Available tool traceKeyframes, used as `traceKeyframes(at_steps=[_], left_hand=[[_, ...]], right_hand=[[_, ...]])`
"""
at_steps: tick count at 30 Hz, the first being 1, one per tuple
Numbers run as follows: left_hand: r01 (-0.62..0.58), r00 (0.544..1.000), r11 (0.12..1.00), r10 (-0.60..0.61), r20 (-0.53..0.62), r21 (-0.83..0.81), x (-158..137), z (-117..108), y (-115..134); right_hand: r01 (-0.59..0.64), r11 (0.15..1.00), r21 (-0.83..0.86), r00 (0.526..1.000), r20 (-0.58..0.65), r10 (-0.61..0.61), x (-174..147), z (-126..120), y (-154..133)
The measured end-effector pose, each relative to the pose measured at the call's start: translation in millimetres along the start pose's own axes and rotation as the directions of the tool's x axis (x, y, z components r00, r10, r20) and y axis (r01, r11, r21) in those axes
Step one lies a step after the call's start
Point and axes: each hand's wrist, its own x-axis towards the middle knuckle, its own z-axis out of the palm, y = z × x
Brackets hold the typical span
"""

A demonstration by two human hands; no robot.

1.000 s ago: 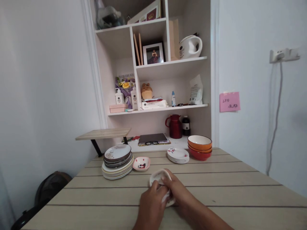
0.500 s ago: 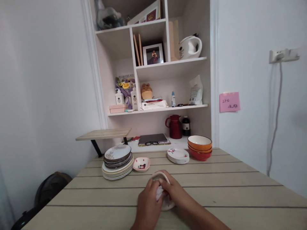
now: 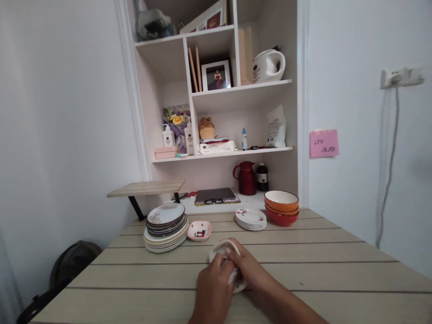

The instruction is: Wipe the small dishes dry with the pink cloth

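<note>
Low over the near part of the table, a pale dish [image 3: 216, 250] is held tilted between my two hands. My right hand [image 3: 249, 264] grips it by the rim on the right, thumb over the inner face. Pressed against the inside of the dish, my left hand [image 3: 215, 281] is closed around a crumpled white cloth or tissue [image 3: 232, 275], mostly covered by the fingers. The fingers hide much of the dish.
Stacked plates [image 3: 166, 228] stand at the left beside a small pink-rimmed dish [image 3: 199, 230]. Farther back are small flowered plates [image 3: 250, 218] and orange and red bowls [image 3: 281, 207]. A small raised wooden shelf [image 3: 146, 188] overhangs the back left corner; a red jug [image 3: 247, 178] stands behind.
My left hand has shifted slightly up and right across the inside of the dish with the white cloth. The dish has tilted a little; my right hand keeps its grip.
</note>
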Motion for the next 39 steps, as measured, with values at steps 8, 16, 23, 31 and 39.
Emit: traceKeyframes(at_steps=[8,16,23,31,39], left_hand=[[0.093,0.993,0.995,-0.095,0.064,0.021,2.6,-7.9,2.2],[-0.033,0.998,0.993,0.039,0.055,-0.117,-1.3,-4.5,4.1],[0.056,0.990,0.964,-0.087,-0.111,-0.261,2.2,-6.0,3.3],[-0.040,0.997,0.981,0.027,-0.070,-0.190,-1.6,-11.1,0.2],[-0.208,0.977,0.978,0.208,0.047,0.005,25.0,-33.2,19.8]], right_hand=[[-0.069,0.996,0.047,0.995,-0.062,0.072,2.4,-2.3,5.4],[-0.047,0.998,0.046,0.999,0.021,0.046,-2.8,-0.5,1.0],[-0.165,0.975,0.149,0.979,-0.092,0.180,-2.7,-3.2,-2.7],[-0.206,0.930,0.305,0.958,-0.129,0.255,-2.3,-3.6,-7.8],[-0.247,0.902,0.355,0.926,-0.186,0.327,9.7,-14.2,3.6]])
